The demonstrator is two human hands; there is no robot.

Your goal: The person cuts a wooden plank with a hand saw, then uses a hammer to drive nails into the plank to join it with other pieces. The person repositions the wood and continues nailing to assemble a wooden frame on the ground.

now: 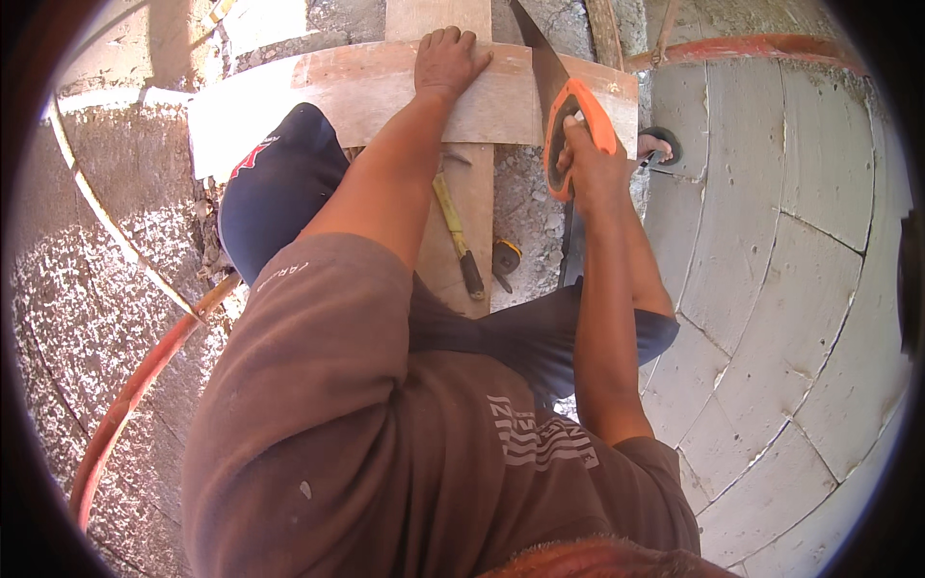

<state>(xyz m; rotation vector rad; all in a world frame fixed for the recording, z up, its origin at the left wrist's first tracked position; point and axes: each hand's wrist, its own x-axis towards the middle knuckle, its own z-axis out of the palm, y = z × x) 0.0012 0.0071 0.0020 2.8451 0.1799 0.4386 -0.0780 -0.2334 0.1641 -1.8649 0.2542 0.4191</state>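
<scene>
A pale wooden board lies crosswise over a longer plank in front of me. My left hand presses on the board, with its fingers bent at the far edge. Wrapped round the orange and black handle of a handsaw is my right hand. The saw's dark blade points up and away, over the board's right part; whether its teeth touch the wood, I cannot tell. Nearer to me, a hammer with a yellow and black handle rests on the plank, and a yellow and black tape measure sits beside it.
My bent legs flank the plank. At right rises a grey block wall, with a dark round opening near my right forearm. A red hose or pipe curves at the left, joined by a pale one. Rubble covers the ground.
</scene>
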